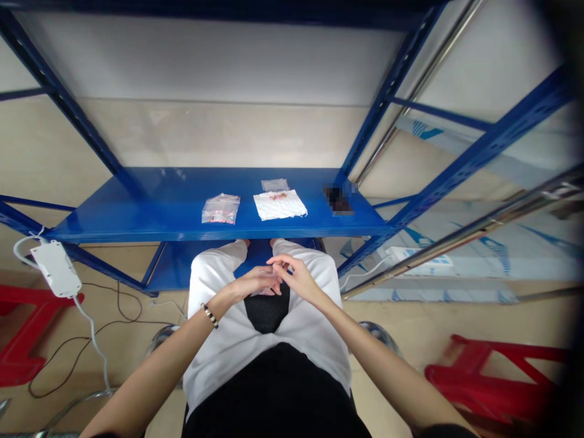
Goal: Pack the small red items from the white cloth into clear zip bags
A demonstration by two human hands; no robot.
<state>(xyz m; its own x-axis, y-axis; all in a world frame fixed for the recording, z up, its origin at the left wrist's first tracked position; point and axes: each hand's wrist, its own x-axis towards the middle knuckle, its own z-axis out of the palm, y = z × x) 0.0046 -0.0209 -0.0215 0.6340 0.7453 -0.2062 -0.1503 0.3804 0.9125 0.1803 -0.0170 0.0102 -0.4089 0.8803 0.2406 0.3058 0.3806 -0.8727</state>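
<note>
Both hands are together above my lap, below the front edge of the blue shelf (137, 228). My left hand (259, 281) seems closed around a small clear plastic piece, probably a bag, that shows between the hands. My right hand (294, 275) touches it from the right, its thumb and fingers bent together at the left fingers; what they pinch is too small to make out. On the shelf lie a clear zip bag (221, 210) with small pink pieces, a white cloth (280, 208) with small reddish pieces on it, and a flat clear bag (274, 185) behind the cloth.
A dark blurred object (338, 199) lies at the shelf's right end. A white power strip (57, 267) hangs at the left post. Red stools (493, 377) stand on both sides. Metal rails run along the right, and cables lie on the floor at left.
</note>
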